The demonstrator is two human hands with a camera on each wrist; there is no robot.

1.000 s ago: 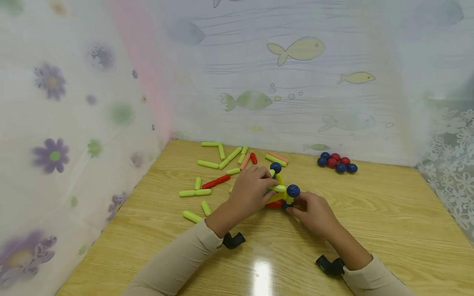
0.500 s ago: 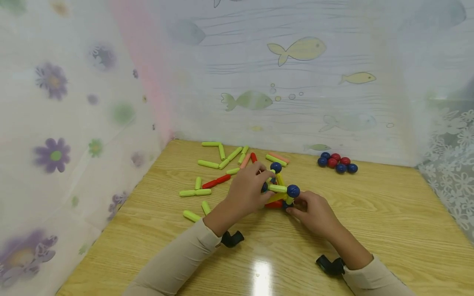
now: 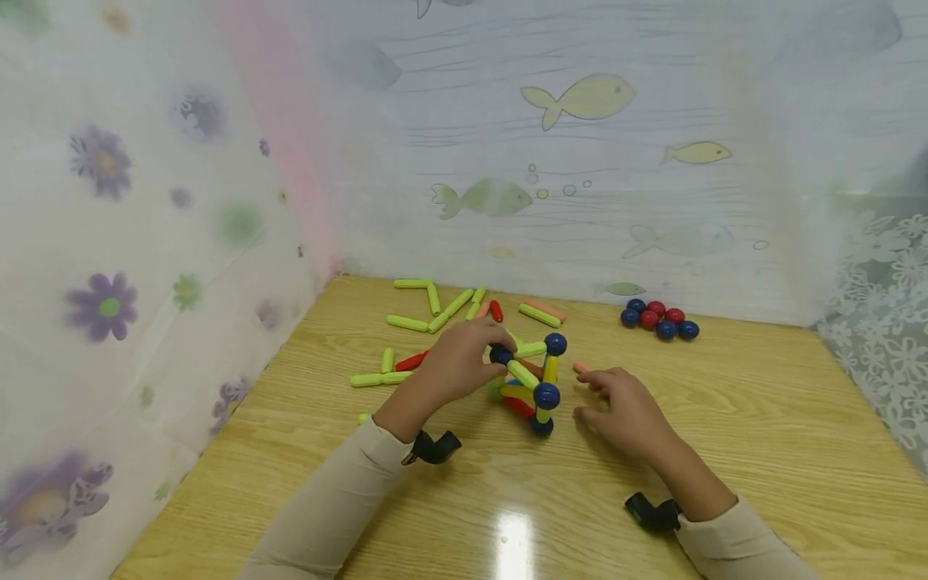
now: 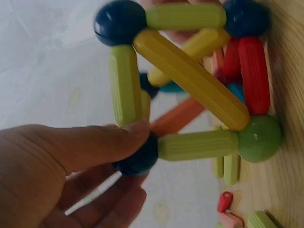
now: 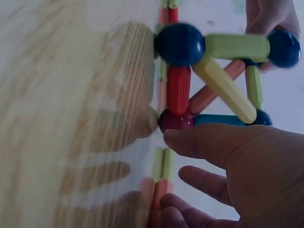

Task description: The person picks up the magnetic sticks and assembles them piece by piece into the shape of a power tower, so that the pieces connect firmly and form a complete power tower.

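Pinching 1 dark-blue plastic ball [image 3: 500, 354] at mid-frame, the left hand [image 3: 457, 362] should steady the multicoloured rod-and-ball structure [image 3: 524, 374] lightly; the right hand [image 3: 627, 411], centre right, is spread.

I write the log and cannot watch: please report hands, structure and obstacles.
Left hand pinching blue ball at upper corner of ball-and-rod frame. Right hand open, apart from frame. Frame joined together. Orange rod beside right hand, possibly in the way.

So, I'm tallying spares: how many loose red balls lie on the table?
3, clustered at the back right: the farthest red ball, another red ball just in front, and the rightmost red ball. Others may be hidden.
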